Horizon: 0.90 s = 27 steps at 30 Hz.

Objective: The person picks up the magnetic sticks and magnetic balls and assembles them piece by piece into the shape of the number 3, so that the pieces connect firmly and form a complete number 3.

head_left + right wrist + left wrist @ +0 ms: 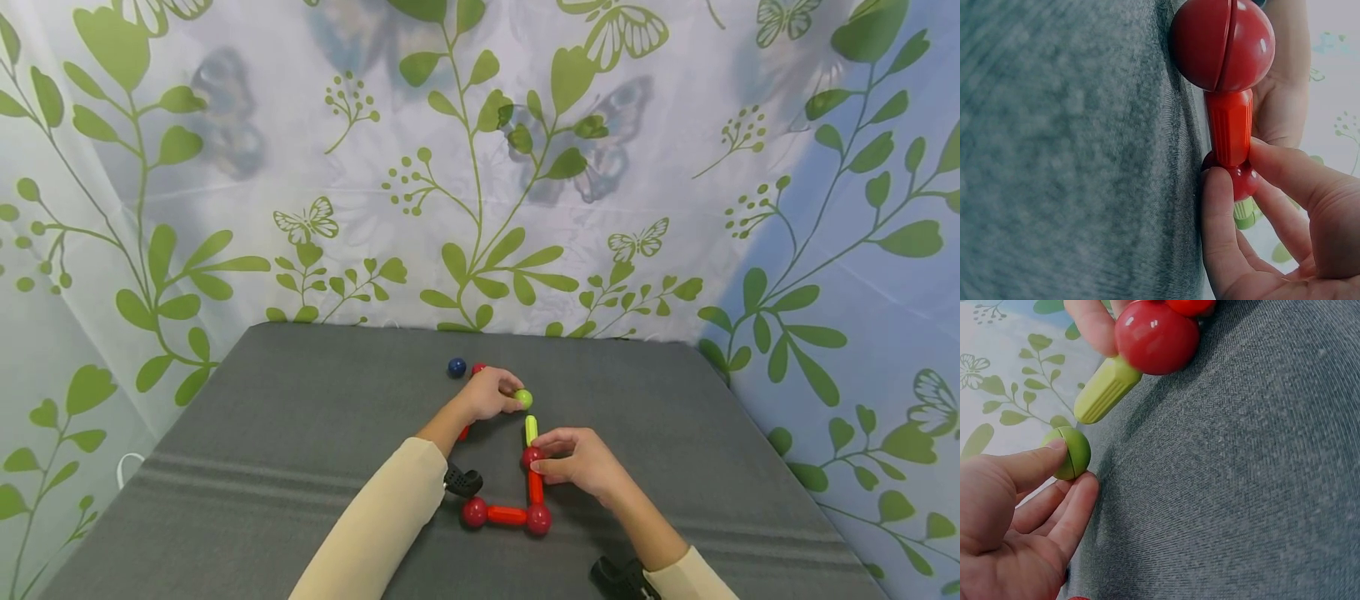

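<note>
The left hand (491, 393) pinches a green ball (523, 398) between thumb and fingers; in the left wrist view the ball (1074, 453) is a short gap from the free end of a yellow-green rod (1107, 390). That rod (531, 429) joins a red ball (532, 457), which the right hand (581, 460) grips with thumb and fingers. From this ball a red rod (536, 488) runs to a near corner ball (538, 518), and another red rod (507, 515) leads left to a red ball (475, 512). The right wrist view shows the fingers around the smaller-looking red ball (1244, 180).
A dark blue ball (457, 367) lies on the grey table (337, 400) beyond the left hand. Near it are a red ball (479, 368) and part of a red rod (463, 433), both partly covered by that hand. A patterned curtain (465, 167) stands behind the table.
</note>
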Tool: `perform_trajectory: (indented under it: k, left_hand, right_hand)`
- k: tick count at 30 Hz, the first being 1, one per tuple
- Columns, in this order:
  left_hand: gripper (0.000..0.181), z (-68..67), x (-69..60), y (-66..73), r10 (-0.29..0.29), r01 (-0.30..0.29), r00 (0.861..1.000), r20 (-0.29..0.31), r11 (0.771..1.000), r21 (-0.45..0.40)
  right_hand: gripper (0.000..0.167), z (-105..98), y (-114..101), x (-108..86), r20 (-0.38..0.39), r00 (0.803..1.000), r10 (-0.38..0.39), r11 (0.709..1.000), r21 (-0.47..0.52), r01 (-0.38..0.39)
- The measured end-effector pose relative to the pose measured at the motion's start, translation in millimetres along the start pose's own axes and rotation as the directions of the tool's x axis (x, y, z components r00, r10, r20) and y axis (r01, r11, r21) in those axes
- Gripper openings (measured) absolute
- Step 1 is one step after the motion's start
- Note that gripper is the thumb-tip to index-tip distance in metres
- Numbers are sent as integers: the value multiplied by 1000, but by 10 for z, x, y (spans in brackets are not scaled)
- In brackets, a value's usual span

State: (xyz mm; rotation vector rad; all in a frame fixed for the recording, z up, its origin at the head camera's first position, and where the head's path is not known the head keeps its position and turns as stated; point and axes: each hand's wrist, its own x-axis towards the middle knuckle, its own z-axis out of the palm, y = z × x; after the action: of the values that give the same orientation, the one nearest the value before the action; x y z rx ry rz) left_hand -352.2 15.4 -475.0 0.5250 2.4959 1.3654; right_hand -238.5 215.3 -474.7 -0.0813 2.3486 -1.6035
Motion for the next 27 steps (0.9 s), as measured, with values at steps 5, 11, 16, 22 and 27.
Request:
perform_trajectory:
  k: [5, 11, 16, 22, 27]
  left_hand:
    - [26, 24, 10, -6, 0, 0, 1000, 19, 1000, 19]
    - [27, 57, 26, -3, 12, -14, 1000, 28, 999, 47]
    - [26, 72, 21, 6, 9, -11, 1000, 27, 998, 55]
    - [24, 75, -3, 24, 10, -11, 1000, 26, 999, 41]
    - [25, 74, -58, 63, 7, -8, 1000, 20, 999, 48]
  right_hand:
    - [39, -4, -2, 0, 1, 1000, 1, 1000, 1, -1]
    - [39, -4, -5, 1, 6, 1000, -5, 1000, 9, 5]
    - [39, -2, -1, 0, 7, 1000, -6, 1000, 12, 6]
    - [39, -1, -2, -5, 4, 1000, -8, 1000, 5, 8]
    - [39, -6, 5, -3, 9, 1000, -19, 1000, 13, 19]
